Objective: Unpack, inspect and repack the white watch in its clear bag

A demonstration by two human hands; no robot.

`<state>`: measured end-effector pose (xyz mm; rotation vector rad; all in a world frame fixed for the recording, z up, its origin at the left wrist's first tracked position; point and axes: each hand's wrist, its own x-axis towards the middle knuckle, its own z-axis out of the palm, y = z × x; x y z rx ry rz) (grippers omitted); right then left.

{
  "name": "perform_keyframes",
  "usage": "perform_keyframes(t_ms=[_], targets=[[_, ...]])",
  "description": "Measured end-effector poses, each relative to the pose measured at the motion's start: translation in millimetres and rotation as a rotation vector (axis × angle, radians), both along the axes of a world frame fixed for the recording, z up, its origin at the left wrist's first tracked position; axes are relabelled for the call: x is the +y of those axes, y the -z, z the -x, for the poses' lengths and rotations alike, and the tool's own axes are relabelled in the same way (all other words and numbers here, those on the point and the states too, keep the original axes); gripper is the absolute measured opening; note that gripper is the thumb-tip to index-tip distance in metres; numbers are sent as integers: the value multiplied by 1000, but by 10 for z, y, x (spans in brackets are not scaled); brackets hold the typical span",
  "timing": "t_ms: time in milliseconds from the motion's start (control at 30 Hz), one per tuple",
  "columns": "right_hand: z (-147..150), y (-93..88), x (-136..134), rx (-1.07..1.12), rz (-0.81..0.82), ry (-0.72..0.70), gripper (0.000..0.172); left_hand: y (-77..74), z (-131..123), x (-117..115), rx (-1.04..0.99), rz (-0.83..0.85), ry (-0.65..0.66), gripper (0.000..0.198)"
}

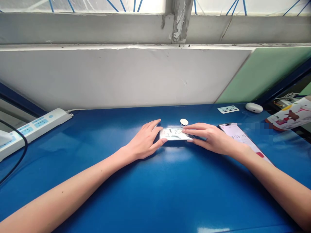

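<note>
A small flat silvery packet (173, 134) lies on the blue table (155, 187). My left hand (145, 140) rests at its left end, thumb and fingers pinching the edge. My right hand (210, 137) lies at its right end, fingers stretched flat with the tips pressing on the packet. A small white round disc (184, 121) sits just behind the packet, apart from both hands.
A white power strip (36, 124) with a black cable (17, 155) lies at the left. A phone (239, 136) with a lit screen sits under my right wrist. Behind it are a small card (228, 109), a white earbud case (254, 107) and a printed pouch (291, 115).
</note>
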<state>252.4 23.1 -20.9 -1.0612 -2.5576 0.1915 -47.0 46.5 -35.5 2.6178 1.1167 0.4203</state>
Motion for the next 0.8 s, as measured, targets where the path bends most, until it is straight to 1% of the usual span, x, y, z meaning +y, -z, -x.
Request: perform_keyframes(t_ms=[100,200,233,300,367,433,567,700,800], targets=[[32,-30,-30,124,-7,40,28,-2,7,0,-35,-16,35,47],[73,-70,-58,281,54,149,22,7,-2,-3,-75,-31,46,48],[89,-77,-63,327,82,186,19,13,-7,-3,-99,-41,45,53],[119,-78,-70,401,142,237,18,25,-14,-3,-154,-72,46,69],[147,-68,-79,445,200,269,21,34,-16,-3,-195,-106,62,84],[172,-55,-93,470,237,289,25,36,-14,-4,-206,-124,91,90],[204,-38,-124,486,248,291,27,26,-7,-11,-193,-121,107,83],[215,-6,-119,461,265,272,31,11,-11,-18,-186,-97,83,84],[216,28,-100,428,273,253,34,-2,-19,-17,-151,-76,82,76]])
